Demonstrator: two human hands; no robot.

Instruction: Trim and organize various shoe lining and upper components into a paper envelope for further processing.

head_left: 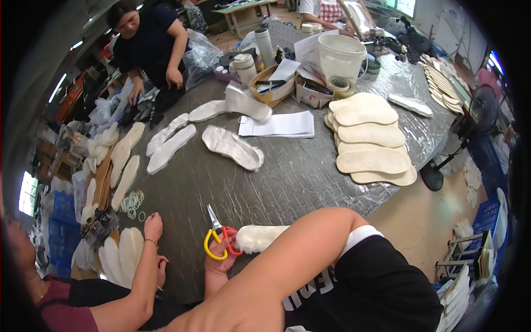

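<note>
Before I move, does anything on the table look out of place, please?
One pale ring lies apart from the heap of rings, and a white insole lies alone right of the cream insole stack, both looking strayed.

- My scissors (216,226): silver blades, one yellow handle, one red.
- The insole (259,238) beside my hand (220,265): creamy white.
- My shirt (387,274): black, with white lettering and a white band on the sleeve.
- Piled insoles (371,160) to my right: plain cream.
- Table cover (287,193): dark grey, streaked with silvery glints.
- Bucket (340,61): milky white.
- Paper sheets (282,126): white.
- Rubber bands (131,205): whitish.
- Crates (62,238) on my left: bright blue.
- Neighbour's top (69,318): maroon, with a black apron (91,292).
- Far apron (330,11): red-and-white checks.
</note>
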